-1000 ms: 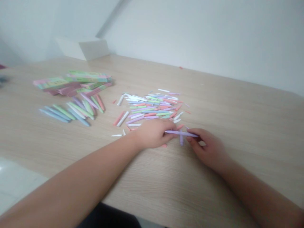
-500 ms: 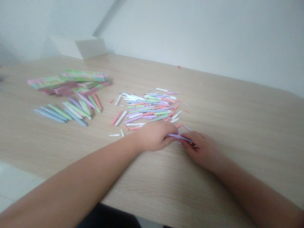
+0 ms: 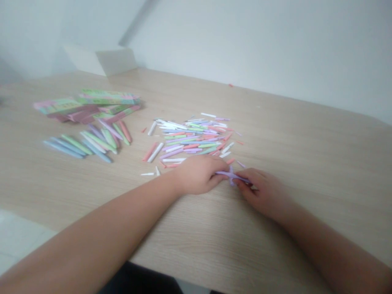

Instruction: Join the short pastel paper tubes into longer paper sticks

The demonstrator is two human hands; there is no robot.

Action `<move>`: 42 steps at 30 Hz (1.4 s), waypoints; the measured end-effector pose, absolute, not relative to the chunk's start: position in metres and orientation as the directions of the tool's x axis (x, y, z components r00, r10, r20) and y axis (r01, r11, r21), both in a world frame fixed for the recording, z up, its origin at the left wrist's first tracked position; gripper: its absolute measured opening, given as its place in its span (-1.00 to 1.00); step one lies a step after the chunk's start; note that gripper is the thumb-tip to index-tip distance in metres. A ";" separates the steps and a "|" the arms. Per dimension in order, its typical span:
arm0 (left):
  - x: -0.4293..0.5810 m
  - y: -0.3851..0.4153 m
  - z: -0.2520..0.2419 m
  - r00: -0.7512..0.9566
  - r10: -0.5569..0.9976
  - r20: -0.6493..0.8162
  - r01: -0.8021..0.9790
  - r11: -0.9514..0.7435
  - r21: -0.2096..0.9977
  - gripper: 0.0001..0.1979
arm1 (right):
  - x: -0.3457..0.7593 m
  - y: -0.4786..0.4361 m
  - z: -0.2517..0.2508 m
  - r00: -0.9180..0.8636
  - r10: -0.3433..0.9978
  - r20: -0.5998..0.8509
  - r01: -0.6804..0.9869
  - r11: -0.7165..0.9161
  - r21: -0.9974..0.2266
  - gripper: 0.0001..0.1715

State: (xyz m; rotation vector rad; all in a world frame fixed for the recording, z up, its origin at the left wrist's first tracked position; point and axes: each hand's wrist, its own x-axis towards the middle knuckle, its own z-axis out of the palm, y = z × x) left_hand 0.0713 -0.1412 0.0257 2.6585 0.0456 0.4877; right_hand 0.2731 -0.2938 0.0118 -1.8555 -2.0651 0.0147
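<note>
- Lying far left on the desk (image 3: 306,134): flat packs (image 3: 88,104), with a row of pastel sticks (image 3: 88,141) just in front.
- Sitting mid-desk: a loose pile of short strips (image 3: 190,136), beyond both hands.
- Pinching from the left: left hand (image 3: 199,174), fingers closed on one end of a purple strip (image 3: 231,175).
- Running left to right, long axis across, low over the desk between the hands.
- Pinching from the right: right hand (image 3: 263,192), fingertips closed on the other end; both equally near.
- Backing it all: pale wood, a plain white wall (image 3: 275,49), a white box (image 3: 104,61) in the corner.
</note>
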 end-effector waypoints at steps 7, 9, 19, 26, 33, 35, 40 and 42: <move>0.066 -0.136 0.026 0.935 0.181 0.304 0.026 -0.892 0.451 -0.69 | 0.283 -0.298 0.012 -0.040 0.958 0.284 0.951 0.123 -0.283 -0.74; 0.063 -0.133 0.026 0.935 0.209 0.287 0.054 -0.883 0.466 -0.69 | 0.288 -0.298 0.012 -0.036 0.955 0.295 0.953 0.121 -0.278 -0.74; 0.065 -0.134 0.024 0.945 0.197 0.262 0.039 -0.861 0.506 -0.73 | 0.287 -0.296 0.010 0.002 0.940 0.342 0.945 0.110 -0.308 -0.75; 0.066 -0.133 0.021 0.942 0.184 0.280 0.045 -0.896 0.441 -0.76 | 0.281 -0.292 0.006 0.015 0.960 0.280 0.925 0.093 -0.368 -0.76; 0.072 -0.142 0.023 0.939 0.180 0.294 0.010 -0.868 0.497 -0.69 | 0.274 -0.291 0.006 -0.053 0.947 0.318 0.917 0.172 -0.360 -0.69; 0.072 -0.142 0.024 0.934 0.201 0.294 0.026 -0.861 0.508 -0.68 | 0.275 -0.292 0.007 -0.037 0.939 0.342 0.920 0.166 -0.355 -0.70; 0.066 -0.132 0.023 0.921 0.259 0.290 0.086 -0.864 0.496 -0.68 | 0.284 -0.295 0.009 0.036 0.936 0.349 0.932 0.095 -0.350 -0.70; 0.066 -0.129 0.023 0.924 0.239 0.298 0.063 -0.865 0.498 -0.67 | 0.286 -0.295 0.009 0.024 0.934 0.356 0.938 0.102 -0.331 -0.69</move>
